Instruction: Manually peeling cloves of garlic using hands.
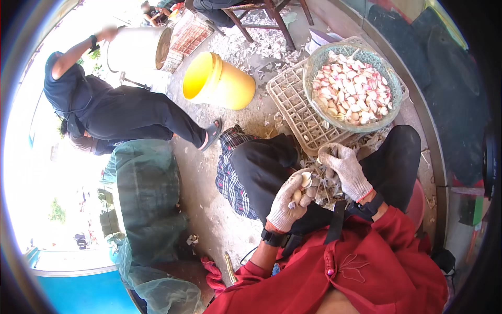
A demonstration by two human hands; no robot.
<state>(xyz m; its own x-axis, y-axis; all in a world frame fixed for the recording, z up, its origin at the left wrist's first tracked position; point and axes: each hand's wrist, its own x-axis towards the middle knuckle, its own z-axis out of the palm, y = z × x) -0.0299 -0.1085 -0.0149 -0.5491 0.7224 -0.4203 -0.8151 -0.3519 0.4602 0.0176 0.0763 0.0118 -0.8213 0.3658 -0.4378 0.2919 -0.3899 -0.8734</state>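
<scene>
My left hand, in a white knitted work glove, cups several garlic cloves against its fingers. Just up and to the right, my right hand, gloved the same way, pinches what looks like a garlic clove between thumb and fingertips. Dry garlic skins and stalks lie below both hands, between my knees. Beyond them stands a round plastic basket heaped with pink and white garlic cloves. It rests on an upturned plastic crate, whose near corner is close to my right hand.
A yellow bucket lies tipped on the concrete floor. One person in dark clothes is at the left, foot near the bucket. Green mesh covers a bulky thing at my left. A wooden stool stands amid scattered garlic skins.
</scene>
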